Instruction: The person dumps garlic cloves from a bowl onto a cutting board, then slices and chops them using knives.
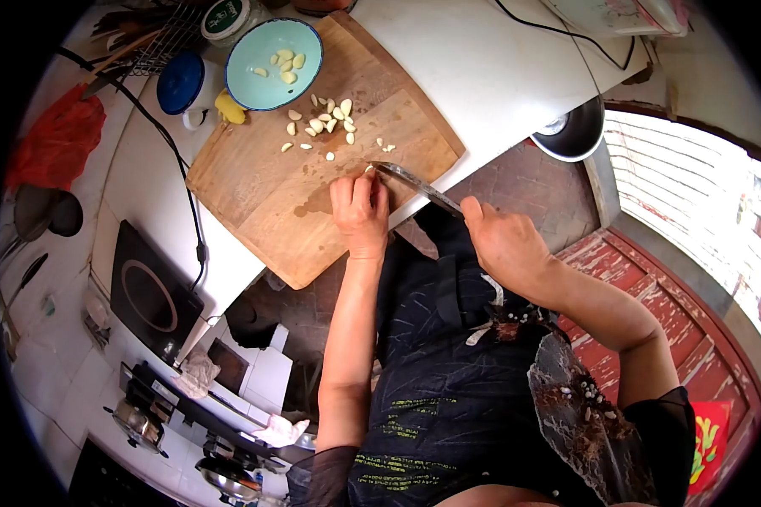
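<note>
Wooden board [258, 190] lies upper centre; left hand [360, 213] pinches clove [369, 168], seemingly steadying it against knife [421, 187] gripped in right hand [507, 247].

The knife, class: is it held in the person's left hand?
No: the right hand holds the knife, while the left hand is over the cutting board.

My right grip [507, 248] hid the handle of the knife [416, 183]; my left grip [361, 215] partly covered a pale garlic piece [369, 168]. The top edge cut off a reddish vessel [323, 5], and yellowish lettering [401, 434] on my clothes [469, 397] was unreadably small.
</note>
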Action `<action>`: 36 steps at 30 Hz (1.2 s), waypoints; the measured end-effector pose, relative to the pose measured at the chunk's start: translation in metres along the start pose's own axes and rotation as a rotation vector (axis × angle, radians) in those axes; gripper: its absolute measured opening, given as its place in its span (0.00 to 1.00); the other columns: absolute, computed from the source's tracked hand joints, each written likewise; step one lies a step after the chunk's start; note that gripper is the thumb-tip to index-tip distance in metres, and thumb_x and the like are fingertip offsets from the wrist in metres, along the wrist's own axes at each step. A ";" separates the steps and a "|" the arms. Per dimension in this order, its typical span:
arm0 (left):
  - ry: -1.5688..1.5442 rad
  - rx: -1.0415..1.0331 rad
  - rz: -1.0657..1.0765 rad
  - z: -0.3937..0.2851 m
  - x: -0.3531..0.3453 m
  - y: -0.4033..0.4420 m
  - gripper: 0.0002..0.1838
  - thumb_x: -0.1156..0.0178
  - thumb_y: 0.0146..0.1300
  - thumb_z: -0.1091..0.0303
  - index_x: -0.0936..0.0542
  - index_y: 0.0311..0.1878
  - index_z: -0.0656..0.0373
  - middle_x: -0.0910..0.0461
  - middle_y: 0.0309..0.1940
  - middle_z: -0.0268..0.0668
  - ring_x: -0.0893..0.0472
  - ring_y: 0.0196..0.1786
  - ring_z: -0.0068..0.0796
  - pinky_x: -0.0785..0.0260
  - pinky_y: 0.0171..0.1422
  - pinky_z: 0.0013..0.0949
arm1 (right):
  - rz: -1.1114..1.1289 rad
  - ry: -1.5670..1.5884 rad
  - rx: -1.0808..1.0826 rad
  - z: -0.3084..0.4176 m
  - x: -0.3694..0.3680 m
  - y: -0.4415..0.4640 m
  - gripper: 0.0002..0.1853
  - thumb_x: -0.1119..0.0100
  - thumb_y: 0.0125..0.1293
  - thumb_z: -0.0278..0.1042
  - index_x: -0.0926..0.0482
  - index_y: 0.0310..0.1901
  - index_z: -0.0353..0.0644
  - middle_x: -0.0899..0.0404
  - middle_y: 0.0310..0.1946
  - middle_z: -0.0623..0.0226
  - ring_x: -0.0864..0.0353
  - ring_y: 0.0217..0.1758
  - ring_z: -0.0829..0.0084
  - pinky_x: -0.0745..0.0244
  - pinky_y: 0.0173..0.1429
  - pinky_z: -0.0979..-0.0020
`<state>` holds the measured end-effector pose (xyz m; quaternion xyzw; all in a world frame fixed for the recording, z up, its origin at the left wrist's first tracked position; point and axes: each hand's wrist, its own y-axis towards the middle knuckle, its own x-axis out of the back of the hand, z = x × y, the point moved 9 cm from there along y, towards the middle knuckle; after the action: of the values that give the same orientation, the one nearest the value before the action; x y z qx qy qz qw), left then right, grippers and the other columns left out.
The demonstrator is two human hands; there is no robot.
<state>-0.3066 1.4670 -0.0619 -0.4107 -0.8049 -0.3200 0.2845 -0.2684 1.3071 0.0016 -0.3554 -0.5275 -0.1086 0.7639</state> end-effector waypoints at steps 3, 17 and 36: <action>-0.007 0.007 0.003 0.001 -0.001 -0.001 0.08 0.34 0.50 0.78 0.21 0.34 0.60 0.27 0.29 0.40 0.27 0.34 0.41 0.32 0.39 0.39 | 0.009 -0.008 0.008 0.000 0.000 0.000 0.11 0.43 0.56 0.25 0.34 0.37 0.39 0.23 0.24 0.63 0.17 0.23 0.65 0.22 0.25 0.71; -0.871 0.671 -0.101 0.062 -0.012 -0.030 0.06 0.37 0.64 0.75 0.19 0.42 0.65 0.18 0.37 0.34 0.20 0.37 0.19 0.25 0.43 0.23 | -0.064 -0.107 -0.064 0.015 -0.011 0.015 0.10 0.43 0.56 0.25 0.34 0.37 0.41 0.27 0.24 0.65 0.19 0.21 0.67 0.23 0.23 0.69; -0.149 0.218 -0.347 0.038 0.086 0.139 0.06 0.37 0.61 0.73 0.16 0.40 0.59 0.19 0.30 0.35 0.21 0.31 0.23 0.28 0.35 0.27 | -0.082 -0.087 -0.107 -0.003 -0.012 0.017 0.09 0.46 0.59 0.26 0.34 0.39 0.37 0.26 0.23 0.63 0.19 0.20 0.67 0.23 0.21 0.70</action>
<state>-0.2397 1.6007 0.0156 -0.2553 -0.9122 -0.2443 0.2076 -0.2621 1.3150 -0.0166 -0.3783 -0.5679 -0.1522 0.7150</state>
